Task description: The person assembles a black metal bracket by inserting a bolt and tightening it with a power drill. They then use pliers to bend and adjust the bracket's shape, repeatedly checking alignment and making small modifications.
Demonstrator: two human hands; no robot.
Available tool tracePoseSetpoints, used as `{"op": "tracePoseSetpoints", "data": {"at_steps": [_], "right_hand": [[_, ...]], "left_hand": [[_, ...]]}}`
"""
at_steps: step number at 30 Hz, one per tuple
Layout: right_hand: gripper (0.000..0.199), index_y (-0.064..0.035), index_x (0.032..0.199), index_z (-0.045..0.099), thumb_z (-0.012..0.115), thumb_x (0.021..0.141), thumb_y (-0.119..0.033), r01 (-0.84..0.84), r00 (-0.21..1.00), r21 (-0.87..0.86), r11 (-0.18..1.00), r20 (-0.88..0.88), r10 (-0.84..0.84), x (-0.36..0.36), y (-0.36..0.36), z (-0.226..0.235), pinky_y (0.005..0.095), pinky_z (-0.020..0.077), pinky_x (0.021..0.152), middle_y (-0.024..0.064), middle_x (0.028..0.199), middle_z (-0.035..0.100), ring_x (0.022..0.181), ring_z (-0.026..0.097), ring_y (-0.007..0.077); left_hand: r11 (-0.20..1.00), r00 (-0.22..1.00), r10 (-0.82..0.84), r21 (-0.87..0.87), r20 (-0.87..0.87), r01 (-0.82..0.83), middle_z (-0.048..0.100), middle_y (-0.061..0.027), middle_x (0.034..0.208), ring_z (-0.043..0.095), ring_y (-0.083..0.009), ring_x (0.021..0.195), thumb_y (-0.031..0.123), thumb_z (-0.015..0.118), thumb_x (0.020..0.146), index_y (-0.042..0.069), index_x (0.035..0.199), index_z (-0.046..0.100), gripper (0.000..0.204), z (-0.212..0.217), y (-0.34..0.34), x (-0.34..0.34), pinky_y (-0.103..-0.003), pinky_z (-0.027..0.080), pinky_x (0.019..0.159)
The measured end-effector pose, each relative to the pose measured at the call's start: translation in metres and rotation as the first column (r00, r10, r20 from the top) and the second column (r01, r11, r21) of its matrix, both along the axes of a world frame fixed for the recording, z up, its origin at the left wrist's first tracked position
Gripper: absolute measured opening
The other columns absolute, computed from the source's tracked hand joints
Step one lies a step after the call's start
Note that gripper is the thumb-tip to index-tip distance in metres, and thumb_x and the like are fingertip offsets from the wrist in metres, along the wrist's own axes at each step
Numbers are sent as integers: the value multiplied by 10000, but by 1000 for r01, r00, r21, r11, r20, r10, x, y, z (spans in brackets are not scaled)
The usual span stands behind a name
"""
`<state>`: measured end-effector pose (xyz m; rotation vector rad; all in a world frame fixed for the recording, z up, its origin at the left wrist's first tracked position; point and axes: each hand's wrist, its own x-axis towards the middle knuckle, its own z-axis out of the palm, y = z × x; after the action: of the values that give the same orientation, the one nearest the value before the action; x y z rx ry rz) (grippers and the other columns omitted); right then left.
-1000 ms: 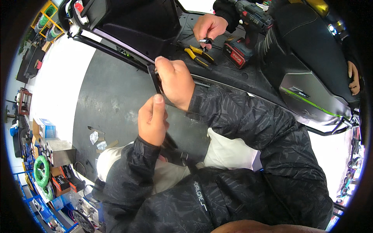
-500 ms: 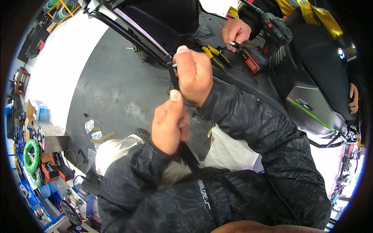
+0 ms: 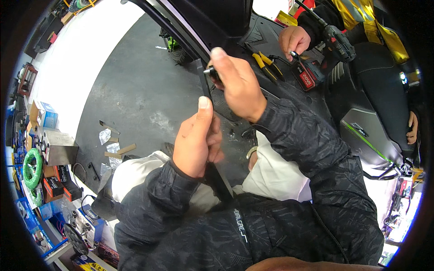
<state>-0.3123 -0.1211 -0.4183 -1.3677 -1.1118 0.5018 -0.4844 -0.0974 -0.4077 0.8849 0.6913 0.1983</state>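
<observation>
The person's left hand [image 3: 196, 142] is wrapping around a long, flat black strip [image 3: 204, 88], thumb lying straight up along its face, fingers closed on it. The strip is running from their lap up toward the far side, and its lower end is disappearing behind the dark jacket sleeve [image 3: 149, 212]. The right hand [image 3: 237, 86] is gripping the strip's upper end, closed over a small dark tool [image 3: 211, 71] whose shape I can't really make out, since the fingers are hiding most of it. Farther right, another person's hand [image 3: 294, 40] is resting by a cordless drill [image 3: 332, 43] and yellow-handled pliers [image 3: 266, 65] on the dark scooter floorboard [image 3: 266, 31]. Scraps [image 3: 113, 144] are lying on the grey floor to the left.
</observation>
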Motion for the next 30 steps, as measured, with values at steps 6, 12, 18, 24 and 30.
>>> {"op": "tracePoseSetpoints", "data": {"at_steps": [6,12,18,24,30], "right_hand": [[606,-16,1044,613,408,1128,-579,-238,963,-83,968,-146,225,17,-27,11,246,400,649,12,851,507,721,466,88],[397,18,1247,666,783,983,-255,-261,962,-16,965,72,262,22,-48,18,224,454,644,-7,956,667,710,534,34],[461,48,1341,608,783,953,-131,-270,954,-207,940,73,290,33,-62,32,255,494,811,29,1026,607,859,568,76],[424,31,1294,654,788,935,-150,-262,961,-226,938,26,274,42,-66,41,242,470,743,6,889,631,771,558,66],[366,-1,1210,706,814,902,-166,-250,948,-261,933,130,290,52,-66,46,255,469,688,15,785,628,682,564,83]], "left_hand": [[979,999,49,198,-13,-46,369,22,631,345,-97,452,736,423,1057,81,856,488,688,-2,-2,-19,-287,363,473],[967,1000,10,253,-7,-8,393,14,638,368,-92,459,701,439,1070,61,878,493,670,0,-12,-20,-282,374,481],[958,1000,-28,285,8,24,401,14,651,376,-85,467,673,424,1089,50,876,486,660,3,-15,-9,-276,371,481],[921,997,-82,382,-7,78,431,5,665,406,-77,482,678,454,1075,48,876,491,662,-2,-13,-3,-270,390,485],[887,994,-98,451,-39,105,469,0,676,473,-81,486,670,492,1063,32,901,513,659,-9,-9,-2,-274,492,508]]}}
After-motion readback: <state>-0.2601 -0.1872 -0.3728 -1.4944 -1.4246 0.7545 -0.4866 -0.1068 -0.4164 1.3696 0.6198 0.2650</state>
